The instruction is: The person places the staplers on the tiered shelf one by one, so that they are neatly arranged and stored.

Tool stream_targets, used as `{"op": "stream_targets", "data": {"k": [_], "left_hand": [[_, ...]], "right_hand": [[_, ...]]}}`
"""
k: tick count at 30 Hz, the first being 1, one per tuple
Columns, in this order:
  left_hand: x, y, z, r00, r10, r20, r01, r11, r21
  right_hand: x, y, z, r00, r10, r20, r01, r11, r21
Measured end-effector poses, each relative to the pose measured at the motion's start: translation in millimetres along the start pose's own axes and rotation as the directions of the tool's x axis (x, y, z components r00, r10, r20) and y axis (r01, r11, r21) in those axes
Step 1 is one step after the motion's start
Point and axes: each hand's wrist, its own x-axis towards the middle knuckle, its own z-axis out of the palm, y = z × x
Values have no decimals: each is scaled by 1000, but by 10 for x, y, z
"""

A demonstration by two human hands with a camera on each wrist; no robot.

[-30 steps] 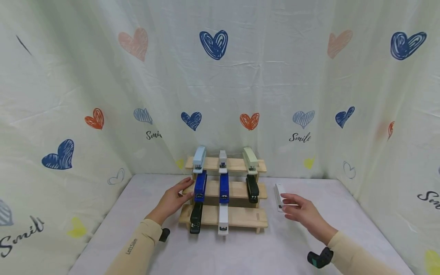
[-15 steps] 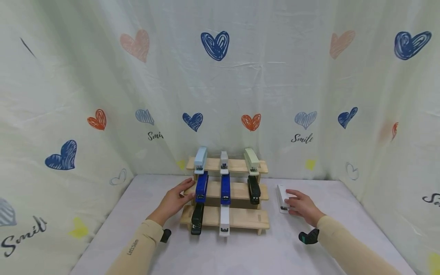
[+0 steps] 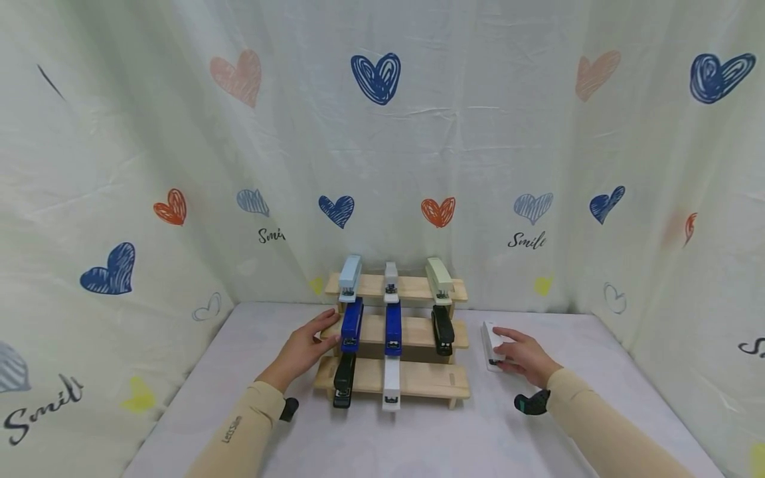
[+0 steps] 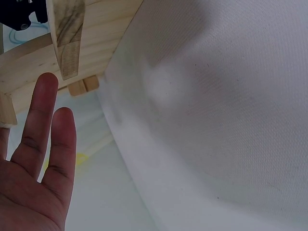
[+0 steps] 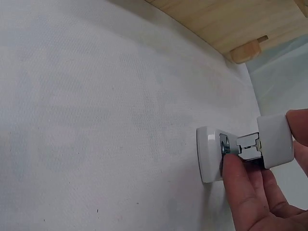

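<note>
At the right of the head view my right hand (image 3: 528,357) grips a white stapler (image 3: 492,345) beside the rack. The right wrist view has its front end towards the camera: fingertips lie at the base and along the side of the stapler (image 5: 276,142), another finger on its top. My left hand (image 3: 303,348) touches the left end of the wooden rack's middle shelf (image 3: 372,327). In the left wrist view two fingers (image 4: 41,120) of it stretch out straight beneath the wood. A blue stapler (image 3: 352,325) is nearest that hand.
Across the top shelf stand light blue (image 3: 350,275), grey (image 3: 391,279) and pale green (image 3: 439,277) staplers. Another blue stapler (image 3: 393,328) and a black one (image 3: 442,328) share the middle shelf. Below are a black (image 3: 344,380) and a white stapler (image 3: 391,383). A heart-print curtain hangs behind.
My right hand has come down and its fingers have closed on the white stapler on the table. The left hand stays at the rack. The view has shifted slightly.
</note>
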Motion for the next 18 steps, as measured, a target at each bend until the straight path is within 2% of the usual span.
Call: {"op": "stream_targets", "data": {"k": [9, 18], "left_hand": [[0, -6, 10, 1000, -5, 0, 5, 1000, -7], [-11, 9, -2, 1000, -5, 1, 5, 1000, -4]], "right_hand": [[17, 55, -42, 1000, -8, 28, 5, 994, 113], [33, 72, -40, 1000, 2, 19, -5, 991, 134]]}}
